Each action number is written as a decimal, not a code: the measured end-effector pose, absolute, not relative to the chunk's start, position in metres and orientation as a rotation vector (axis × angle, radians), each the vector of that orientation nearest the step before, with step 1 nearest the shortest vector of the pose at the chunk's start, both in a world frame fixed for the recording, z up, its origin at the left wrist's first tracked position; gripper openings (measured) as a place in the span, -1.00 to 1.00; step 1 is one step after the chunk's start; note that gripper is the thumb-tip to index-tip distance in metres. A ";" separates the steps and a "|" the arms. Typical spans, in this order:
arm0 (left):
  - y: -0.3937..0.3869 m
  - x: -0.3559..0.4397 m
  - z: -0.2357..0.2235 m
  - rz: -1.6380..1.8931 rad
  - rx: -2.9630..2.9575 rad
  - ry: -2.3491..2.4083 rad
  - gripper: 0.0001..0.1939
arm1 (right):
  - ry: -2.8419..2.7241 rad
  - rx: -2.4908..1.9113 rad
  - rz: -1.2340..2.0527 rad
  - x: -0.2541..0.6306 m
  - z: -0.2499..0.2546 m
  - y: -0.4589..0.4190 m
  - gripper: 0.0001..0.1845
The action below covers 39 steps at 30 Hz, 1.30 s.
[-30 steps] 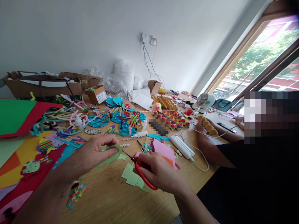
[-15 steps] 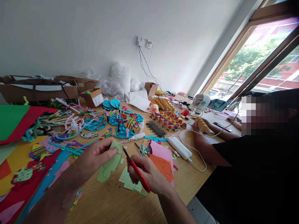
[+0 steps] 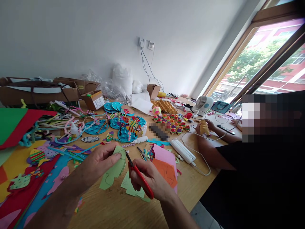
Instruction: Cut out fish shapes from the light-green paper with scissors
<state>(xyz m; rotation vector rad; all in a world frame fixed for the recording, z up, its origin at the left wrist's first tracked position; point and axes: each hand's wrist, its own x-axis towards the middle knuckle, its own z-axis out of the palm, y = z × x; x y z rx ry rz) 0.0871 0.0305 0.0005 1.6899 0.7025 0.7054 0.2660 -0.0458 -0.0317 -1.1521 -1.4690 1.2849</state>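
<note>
Between the thumb and fingers of my left hand [image 3: 103, 162] is a piece of light green paper [image 3: 114, 171] with a pencilled outline on it. My right hand [image 3: 147, 176] is closed round the red handles of a pair of scissors [image 3: 143, 181]. Their dark blades point up and left, at the right edge of the green paper. Light green offcuts [image 3: 130, 184] lie on the table under my hands. Right of my right hand rest an orange sheet [image 3: 165, 171] with a drawing and a pink sheet [image 3: 160, 151].
A white power strip [image 3: 183, 152] with its cable lies to the right. There a co-worker in black holds a piece of yellowish egg carton [image 3: 204, 128]. Blue paper plates [image 3: 96, 126], a glue bottle [image 3: 140, 140] and painted egg-carton cups [image 3: 172, 122] stand behind. Coloured sheets [image 3: 14, 197] cover the left.
A small green scrap beside the paper's right edge is no longer seen there. My hands have hardly moved. The co-worker has turned the egg-carton piece more upright.
</note>
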 end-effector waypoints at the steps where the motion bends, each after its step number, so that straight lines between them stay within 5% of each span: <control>1: 0.030 0.087 0.001 0.693 1.680 0.707 -0.81 | -1.460 -1.148 1.297 0.266 -0.031 -0.046 -0.68; 8: 0.030 0.086 -0.001 0.632 1.640 0.725 -0.77 | -1.415 -1.140 1.344 0.265 -0.029 -0.046 -0.51; 26: 0.031 0.090 -0.002 0.623 1.639 0.728 -0.74 | -1.392 -1.187 1.373 0.265 -0.035 -0.047 -0.54; 39: 0.030 0.095 -0.008 0.624 1.606 0.698 -0.75 | -1.357 -1.131 1.361 0.261 -0.043 -0.047 -0.38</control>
